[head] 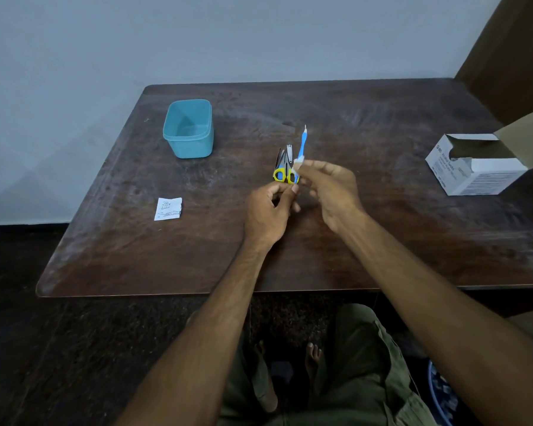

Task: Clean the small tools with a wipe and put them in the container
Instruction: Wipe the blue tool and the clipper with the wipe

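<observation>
Blue tool [302, 146] sits at centre frame, raised off the table [382, 241]: our left hand [270, 210] pinches its near end, our right hand [326, 186] pinches a small white wipe [298, 165] round the lower shaft. We read it as light, thin, stiff plastic with a fine metal tip; likely slick once wet, so it could twist in a two-finger pinch. Best hold is where we have it, on the butt end, well back from the tip, leaving the shaft free for the wipe to travel. Long axis runs near-vertical in frame, leaning slightly right; tip points to the upper edge, away from us, butt toward lower centre. Yellow-handled scissors [282, 170] and what looks like a nail clipper [289, 153] lie on the table just behind the blue tool, blades pointing up-frame; probably light, rigid metal, sharp at the far ends, so take them by the handles. Teal container [189, 128] stands open at upper left, well apart from the hands, nothing visible inside. Torn wipe sachet [168, 208] lies left of centre; open box [477, 164] at right edge.
</observation>
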A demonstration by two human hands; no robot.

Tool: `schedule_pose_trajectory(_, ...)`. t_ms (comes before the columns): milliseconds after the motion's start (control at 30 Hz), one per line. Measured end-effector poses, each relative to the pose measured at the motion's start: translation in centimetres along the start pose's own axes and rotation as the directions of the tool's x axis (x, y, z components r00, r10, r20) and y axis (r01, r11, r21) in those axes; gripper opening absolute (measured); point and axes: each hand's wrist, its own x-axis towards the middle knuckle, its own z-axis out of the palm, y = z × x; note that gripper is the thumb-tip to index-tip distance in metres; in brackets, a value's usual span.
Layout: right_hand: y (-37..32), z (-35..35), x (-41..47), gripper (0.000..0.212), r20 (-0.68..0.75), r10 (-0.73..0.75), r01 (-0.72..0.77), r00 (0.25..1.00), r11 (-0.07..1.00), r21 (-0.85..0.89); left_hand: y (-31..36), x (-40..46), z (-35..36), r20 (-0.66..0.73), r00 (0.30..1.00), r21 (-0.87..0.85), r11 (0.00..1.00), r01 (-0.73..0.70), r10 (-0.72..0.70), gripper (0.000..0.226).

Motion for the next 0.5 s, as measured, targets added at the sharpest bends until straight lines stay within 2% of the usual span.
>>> schedule_pose_trajectory(300, -1.4, 0.9, 1.3, 0.011, -0.068, -0.071, 0.07, 0.995, 0.997, -0.015, 0.0, -0.2, 0.3, -0.042, 0.999, 0.009, 0.999, 0.031, -0.031, 0.016)
schedule_pose_trajectory(500, -0.2, 0.9, -0.2, 0.016, -0.006, -0.079, 0.078, 0.997, 0.989, -0.126, -0.4, 0.0, 0.3, -0.016, 0.999, 0.071, 0.997, 0.032, -0.031, 0.019)
